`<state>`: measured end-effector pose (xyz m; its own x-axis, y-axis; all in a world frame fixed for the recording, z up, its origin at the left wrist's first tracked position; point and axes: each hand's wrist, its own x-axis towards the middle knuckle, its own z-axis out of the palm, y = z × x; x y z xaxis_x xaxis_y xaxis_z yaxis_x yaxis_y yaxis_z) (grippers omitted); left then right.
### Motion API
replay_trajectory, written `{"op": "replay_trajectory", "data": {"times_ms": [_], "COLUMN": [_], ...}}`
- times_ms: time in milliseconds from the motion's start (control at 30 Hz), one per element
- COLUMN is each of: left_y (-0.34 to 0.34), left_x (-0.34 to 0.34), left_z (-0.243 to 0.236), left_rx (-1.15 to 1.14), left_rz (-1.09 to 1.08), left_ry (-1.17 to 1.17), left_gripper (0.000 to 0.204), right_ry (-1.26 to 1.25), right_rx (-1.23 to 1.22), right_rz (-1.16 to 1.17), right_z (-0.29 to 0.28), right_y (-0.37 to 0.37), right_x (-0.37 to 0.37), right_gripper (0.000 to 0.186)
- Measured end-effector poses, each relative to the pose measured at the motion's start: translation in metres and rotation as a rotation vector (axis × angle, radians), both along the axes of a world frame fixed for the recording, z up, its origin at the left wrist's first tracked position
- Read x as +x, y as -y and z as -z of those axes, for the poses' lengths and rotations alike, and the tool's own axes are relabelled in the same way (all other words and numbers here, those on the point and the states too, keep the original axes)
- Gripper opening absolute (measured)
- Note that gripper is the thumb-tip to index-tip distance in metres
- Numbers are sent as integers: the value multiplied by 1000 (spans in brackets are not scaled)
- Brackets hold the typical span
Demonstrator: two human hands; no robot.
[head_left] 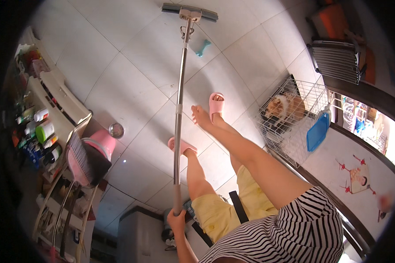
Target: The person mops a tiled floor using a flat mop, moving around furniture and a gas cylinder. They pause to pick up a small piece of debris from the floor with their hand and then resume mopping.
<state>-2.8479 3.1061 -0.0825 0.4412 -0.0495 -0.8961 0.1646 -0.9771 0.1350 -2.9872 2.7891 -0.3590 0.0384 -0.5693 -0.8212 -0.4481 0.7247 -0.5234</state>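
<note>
My left hand (176,220) is wrapped round the lower end of a sponge mop's handle (179,105), a long metal pole. The pole reaches away across the tiled floor to the wide grey mop head (190,14) at the far side. My right hand (200,116) hangs in the air right of the pole, fingers loosely apart, holding nothing. Below it are my feet in pink slippers (216,105). A light-blue bone-shaped toy (203,48) lies on the floor just right of the mop head.
At the right stands a white wire cage (294,147) with a brown-and-white animal (278,107) inside and a blue plastic piece (318,132) on its side. To the left are a metal bowl (116,130), a pink bucket (104,139), a broom and dustpan, and shelves (61,105) of bottles.
</note>
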Motion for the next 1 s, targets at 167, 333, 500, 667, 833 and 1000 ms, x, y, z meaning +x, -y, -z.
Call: {"op": "replay_trajectory", "data": {"times_ms": [167, 333, 500, 667, 833, 1000], "left_y": [-16, -55, -38, -6, 1, 41], "left_x": [17, 36, 38, 22, 16, 14], "left_z": [48, 76, 72, 97, 107, 84], "left_rx": [209, 309, 330, 260, 361, 410], "left_rz": [80, 52, 355, 177, 63, -12], "left_ry": [12, 40, -25, 10, 16, -19], "left_gripper": [15, 13, 31, 23, 13, 10], "right_ry": [-367, -401, -477, -516, -330, 69], "right_rx": [-288, -259, -258, -261, -495, -173], "right_rz": [-399, -581, -714, -746, -456, 359], "right_z": [156, 199, 266, 292, 245, 149], "right_y": [110, 222, 276, 290, 267, 203], "right_x": [-71, -62, -44, -50, -94, -174], "right_gripper": [50, 66, 67, 51, 26, 20]}}
